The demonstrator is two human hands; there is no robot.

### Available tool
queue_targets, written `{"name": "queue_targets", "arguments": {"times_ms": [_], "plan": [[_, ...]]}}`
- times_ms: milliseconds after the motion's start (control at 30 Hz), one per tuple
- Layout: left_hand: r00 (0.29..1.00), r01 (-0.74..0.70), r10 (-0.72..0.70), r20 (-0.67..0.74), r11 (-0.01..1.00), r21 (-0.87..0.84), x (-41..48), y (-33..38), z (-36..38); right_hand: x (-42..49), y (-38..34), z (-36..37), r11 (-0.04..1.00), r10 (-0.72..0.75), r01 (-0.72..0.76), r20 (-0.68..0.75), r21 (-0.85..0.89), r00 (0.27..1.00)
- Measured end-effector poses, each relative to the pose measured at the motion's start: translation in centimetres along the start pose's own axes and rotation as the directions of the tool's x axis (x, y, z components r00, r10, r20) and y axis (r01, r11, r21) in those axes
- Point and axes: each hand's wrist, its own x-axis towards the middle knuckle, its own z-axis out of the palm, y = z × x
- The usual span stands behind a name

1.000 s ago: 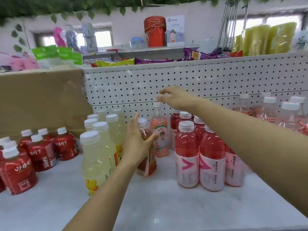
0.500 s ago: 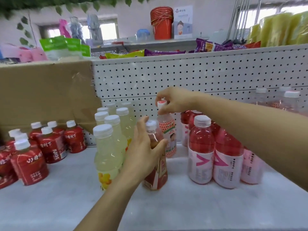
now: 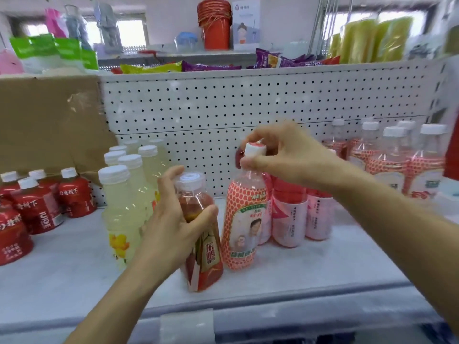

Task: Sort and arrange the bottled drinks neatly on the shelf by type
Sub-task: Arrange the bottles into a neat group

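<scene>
Clear glossy plastic is seen in the amber tea bottle (image 3: 198, 219) and the dotted-label bottle (image 3: 244, 219) — both wrapped in shiny printed film. The pegboard back panel (image 3: 223, 108) is matt perforated metal; the cardboard sheet (image 3: 47, 120) — dull brown.

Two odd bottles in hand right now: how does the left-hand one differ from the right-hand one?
The tea bottle holds amber-brown liquid; the dotted bottle looks clear above its label. The tea bottle's wrap is red and gold; the dotted bottle's has orange dots and a child's picture. The left hand wraps the tea bottle's body; the right hand pinches the dotted bottle's cap. Both stand upright on the shelf with white caps.
</scene>
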Motion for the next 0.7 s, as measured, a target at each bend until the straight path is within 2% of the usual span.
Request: {"name": "queue_targets", "arguments": {"times_ms": [133,233,333,433,567,700], "plan": [[0.999,-0.033,0.033,0.008,0.997,-0.063,0.1,1.4,2.7,-3.2,1.2,0.8,0.999,0.034,-0.034,-0.284,0.007,0.958],[1.000,-0.031,0.030,-0.009,0.991,-0.127,0.0,2.2,4.2,-4.8,2.1,2.0,0.997,0.062,-0.035,-0.390,0.074,0.919],[0.997,-0.016,0.001,-0.075,0.981,-0.194,-0.6,2.1,5.1,-6.8,3.3,3.8,0.952,0.232,-0.168,-0.248,0.255,0.941],[0.995,0.029,-0.051,-0.082,0.968,-0.251,-1.6,2.2,5.6,-8.2,4.4,5.7,0.923,0.267,-0.209,-0.149,0.322,0.952],[0.989,0.030,-0.069,-0.134,0.962,-0.271,-2.2,1.8,6.4,-8.9,5.2,4.5,0.930,0.259,-0.190,-0.191,0.314,0.947],[0.985,0.047,-0.093,-0.144,0.955,-0.294,-2.2,1.6,6.7,-10.9,6.9,1.4,0.925,0.318,-0.232,-0.274,0.301,0.908]]}}
